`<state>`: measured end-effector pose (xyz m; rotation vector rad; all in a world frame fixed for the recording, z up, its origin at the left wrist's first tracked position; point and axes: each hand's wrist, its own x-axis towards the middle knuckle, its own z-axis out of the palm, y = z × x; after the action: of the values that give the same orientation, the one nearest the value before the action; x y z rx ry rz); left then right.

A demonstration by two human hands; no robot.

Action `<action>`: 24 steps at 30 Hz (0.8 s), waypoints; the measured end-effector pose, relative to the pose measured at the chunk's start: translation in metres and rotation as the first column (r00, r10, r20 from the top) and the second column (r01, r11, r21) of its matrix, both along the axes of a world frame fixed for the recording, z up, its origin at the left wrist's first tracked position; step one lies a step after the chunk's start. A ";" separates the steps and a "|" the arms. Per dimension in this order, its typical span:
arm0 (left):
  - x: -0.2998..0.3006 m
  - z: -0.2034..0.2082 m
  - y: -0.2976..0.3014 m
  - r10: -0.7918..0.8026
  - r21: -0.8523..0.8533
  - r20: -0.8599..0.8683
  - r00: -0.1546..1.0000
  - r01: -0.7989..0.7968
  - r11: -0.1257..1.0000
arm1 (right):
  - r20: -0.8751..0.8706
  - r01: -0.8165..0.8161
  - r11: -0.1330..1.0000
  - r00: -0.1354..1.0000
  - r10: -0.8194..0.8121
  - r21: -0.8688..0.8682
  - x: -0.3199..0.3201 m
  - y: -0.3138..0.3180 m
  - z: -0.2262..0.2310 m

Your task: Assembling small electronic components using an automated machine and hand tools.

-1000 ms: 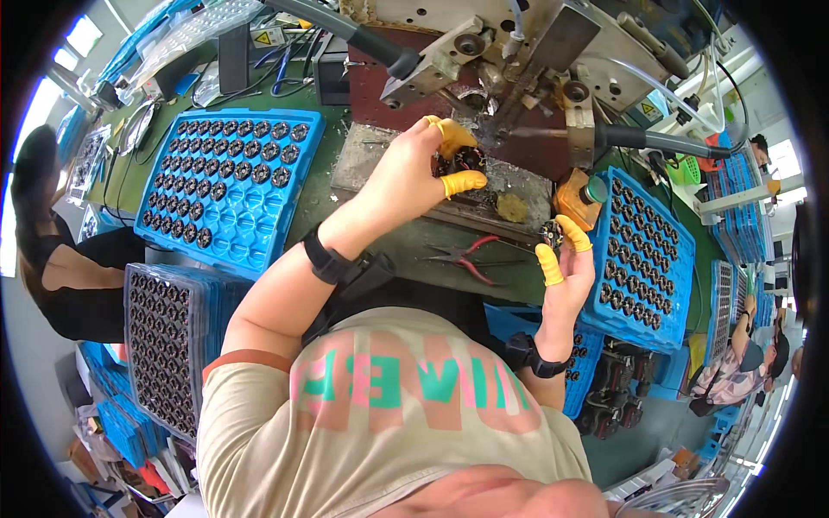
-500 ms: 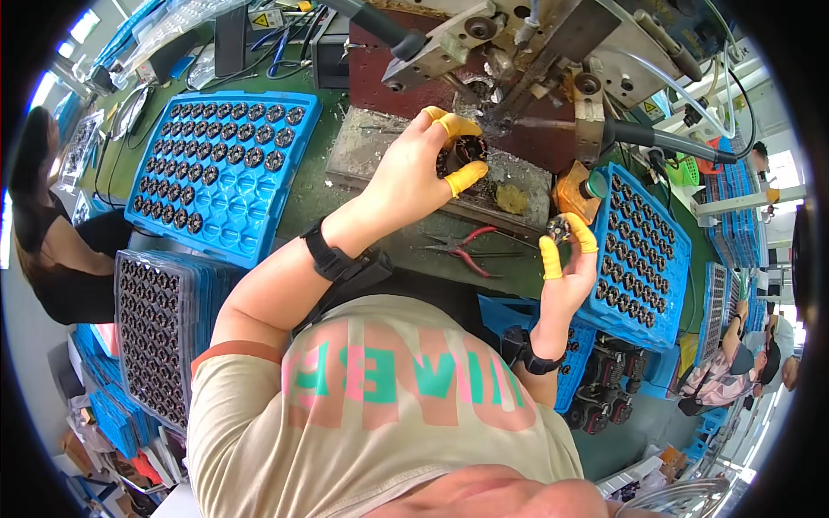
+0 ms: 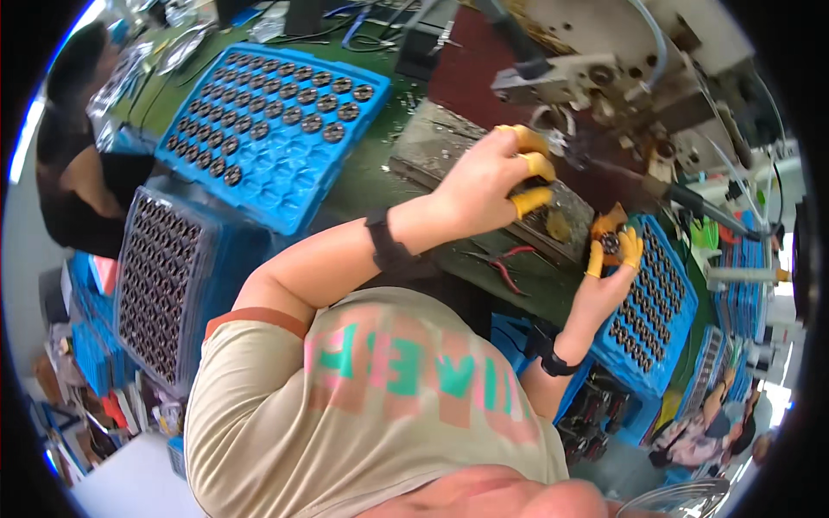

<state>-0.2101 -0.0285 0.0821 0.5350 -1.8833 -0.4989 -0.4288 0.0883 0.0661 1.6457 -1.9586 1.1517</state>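
My left hand (image 3: 496, 181), with yellow finger cots, is at the machine above the worn metal block (image 3: 436, 142). Its thumb and fingers are curled together around something dark, mostly hidden by the fingers. My right hand (image 3: 611, 274), also in yellow cots, pinches a small round motor stator (image 3: 611, 243), dark with coppery windings, in front of an orange holder (image 3: 607, 223). Red-handled pliers (image 3: 503, 264) lie on the green bench between my hands. The machine's metal clamp (image 3: 561, 79) stands beyond my left hand.
A blue tray (image 3: 298, 203) with rows of stators lies at left; bare pockets show in its lower right. Stacked trays (image 3: 160, 293) stand nearer. Another full blue tray (image 3: 652, 367) is at right. A seated person (image 3: 78, 173) is at far left; others are at far right.
The whole view has shifted, so the bench and machine sit farther right and lower. My left hand stays at the machine, its fingers more curled; my right hand still pinches the stator.
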 end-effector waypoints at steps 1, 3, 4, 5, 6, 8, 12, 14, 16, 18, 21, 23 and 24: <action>0.001 0.003 0.001 -0.005 0.044 -0.009 1.000 0.005 0.999 | -0.001 0.001 1.000 1.000 -0.001 -0.001 -0.001 -0.001 0.000; -0.001 0.004 0.001 0.002 0.097 -0.030 1.000 0.001 0.995 | 0.002 0.001 1.000 1.000 -0.001 -0.003 -0.001 0.000 0.000; -0.002 0.004 0.001 -0.016 0.097 -0.032 0.999 0.019 0.995 | 0.012 0.012 1.000 1.000 -0.012 0.007 -0.001 0.001 0.001; -0.003 0.004 0.000 -0.016 0.090 -0.031 0.999 0.019 0.996 | 0.012 0.019 1.000 1.000 -0.019 0.010 -0.003 0.002 0.001; -0.002 0.004 0.000 -0.008 0.083 -0.029 1.000 0.011 0.997 | 0.011 0.019 1.000 1.000 -0.019 0.015 -0.003 0.002 0.000; -0.003 0.004 -0.001 -0.013 0.093 -0.032 0.999 0.016 0.996 | 0.014 0.027 0.999 1.000 -0.028 0.016 -0.004 0.001 0.001; -0.003 0.003 -0.001 0.002 0.084 -0.026 1.000 0.000 0.996 | 0.021 0.037 0.999 0.999 -0.037 0.019 -0.002 0.001 0.003; -0.002 0.003 -0.001 0.035 0.101 -0.012 0.999 -0.033 0.994 | 0.043 0.031 0.999 0.999 -0.032 0.015 -0.001 -0.001 0.005; -0.002 -0.001 -0.001 0.035 0.143 0.013 0.999 -0.037 0.989 | 0.069 0.004 1.000 0.998 -0.005 0.013 -0.001 -0.005 0.004; 0.000 0.002 0.002 0.051 0.147 0.012 0.999 -0.053 0.988 | 0.008 -0.005 1.000 1.000 0.005 0.021 -0.005 -0.007 0.003; 0.017 0.007 0.008 0.031 0.183 0.039 0.999 -0.038 0.982 | -0.150 0.020 0.998 0.989 -0.012 0.055 -0.010 -0.002 -0.003; 0.040 0.006 0.014 0.057 0.192 0.099 0.993 -0.076 0.978 | -0.175 0.027 0.998 0.984 -0.018 0.051 -0.014 0.000 -0.009; 0.059 0.009 0.018 0.060 0.248 0.202 0.978 -0.110 0.962 | -0.170 0.042 0.998 0.985 -0.033 0.050 -0.016 0.002 -0.009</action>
<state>-0.1515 -0.0109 0.0914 0.8607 -1.9804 -0.6603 -0.4443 0.0907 0.0574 1.6674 -1.9188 0.9209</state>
